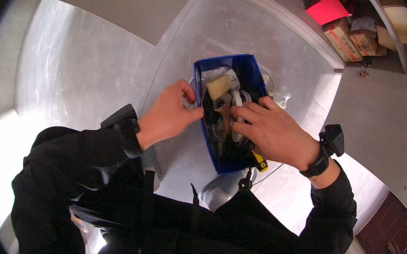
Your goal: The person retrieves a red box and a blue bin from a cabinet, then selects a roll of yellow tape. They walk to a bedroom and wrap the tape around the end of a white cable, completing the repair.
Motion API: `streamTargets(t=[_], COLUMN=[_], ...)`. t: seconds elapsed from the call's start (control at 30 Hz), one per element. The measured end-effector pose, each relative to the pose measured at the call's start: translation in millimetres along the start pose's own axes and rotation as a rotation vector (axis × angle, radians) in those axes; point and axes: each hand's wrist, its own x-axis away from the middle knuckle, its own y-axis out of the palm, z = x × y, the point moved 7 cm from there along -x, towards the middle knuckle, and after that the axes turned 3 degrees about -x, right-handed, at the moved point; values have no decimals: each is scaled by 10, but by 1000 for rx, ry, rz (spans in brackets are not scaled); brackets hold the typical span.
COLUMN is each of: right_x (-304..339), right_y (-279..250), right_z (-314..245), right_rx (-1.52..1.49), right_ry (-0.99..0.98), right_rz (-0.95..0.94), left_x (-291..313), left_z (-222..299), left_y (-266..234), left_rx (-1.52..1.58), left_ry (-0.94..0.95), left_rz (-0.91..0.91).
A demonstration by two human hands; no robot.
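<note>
Down at the bottom of the frame the dark sleeves come up, and just above centre the left hand [167, 115] has its fingers [187, 91] pinched shut over the near wall of the blue box [236, 60], while the right hand [273, 130] lies half curled across the top, fingertips down among the black cables [230, 152]; whether they actually grip anything, I cannot tell. The box is packed, with a tan block [218, 86] and white wrapped parts, so a tug on a snagged cable could tip it or spill things onto the grey worktop [99, 70]. Cardboard cartons [346, 38] sit far off, upper right.
</note>
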Motion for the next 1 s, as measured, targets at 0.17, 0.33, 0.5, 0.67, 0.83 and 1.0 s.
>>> streamTargets(t=[0.17,0.33,0.5,0.67,0.83,1.0], right_x=[-119,-351,-719,-825,-810,-827], right_y=[35,-140,-165,-85,-97,-52], right_z=[190,411,549,641,805,807], right_rx=[5,-88,-159,-221,-280,-402], right_ry=[-58,-60,66,187,313,227], right_rz=[147,207,259,279,377,457], left_x=[-2,1,115,215,221,126], left_z=[28,100,168,240,322,364], left_y=[58,91,98,134,196,250], left_rx=[26,-17,-20,-112,-181,-362], left_ry=[29,57,90,109,80,99], left_rz=[13,36,111,210,166,87])
